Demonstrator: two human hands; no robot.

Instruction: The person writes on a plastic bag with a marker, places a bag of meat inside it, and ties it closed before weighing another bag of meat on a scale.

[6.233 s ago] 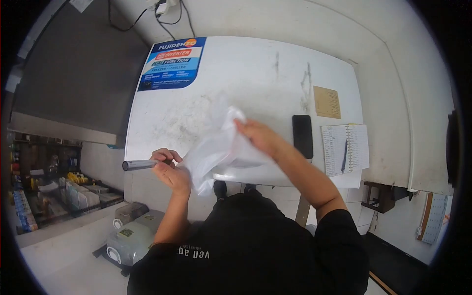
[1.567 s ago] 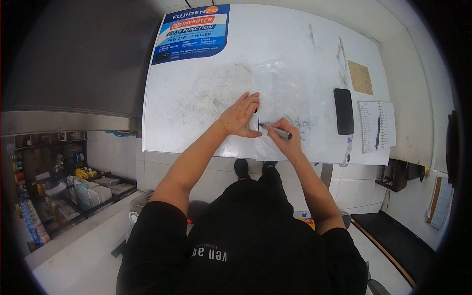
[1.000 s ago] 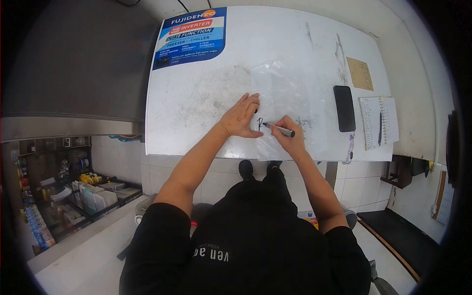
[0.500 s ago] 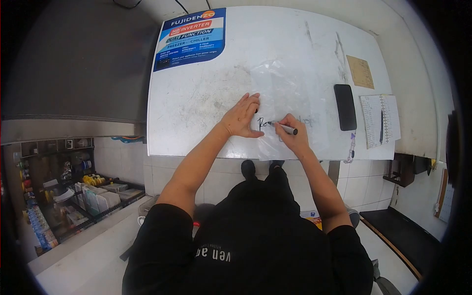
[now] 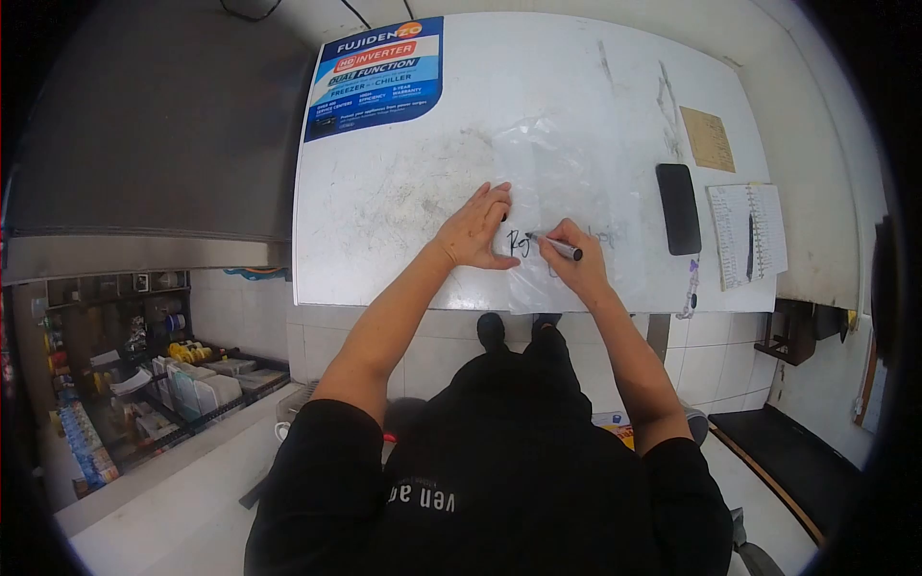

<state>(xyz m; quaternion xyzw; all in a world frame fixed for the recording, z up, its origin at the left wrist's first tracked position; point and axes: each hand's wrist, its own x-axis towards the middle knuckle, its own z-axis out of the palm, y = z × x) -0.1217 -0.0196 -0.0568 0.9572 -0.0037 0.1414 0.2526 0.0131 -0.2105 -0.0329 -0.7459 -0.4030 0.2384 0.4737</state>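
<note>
Plastic bag first: it's clear, pretty crinkly, and lying flat on the white freezer top, reaching to about the near edge. Right hand has a marker pinched pen-style, fingers closed round the barrel, tip at the bag just right of some dark lettering. More writing is partly hidden behind that hand.

Left hand lies flat with fingers and thumb spread apart, tips on the bag's left edge, so most of the bag sits to their right. Small dark thing by those fingers, can't tell what.

For neat strokes on film this slippery, I'd say light pressure, left tips pinning it taut close to the tip, and the writing hand kept off wet ink.

Further right: smartphone, then a spiral notebook with a pen on it. Far left corner has a Fujidenzo sticker.
</note>
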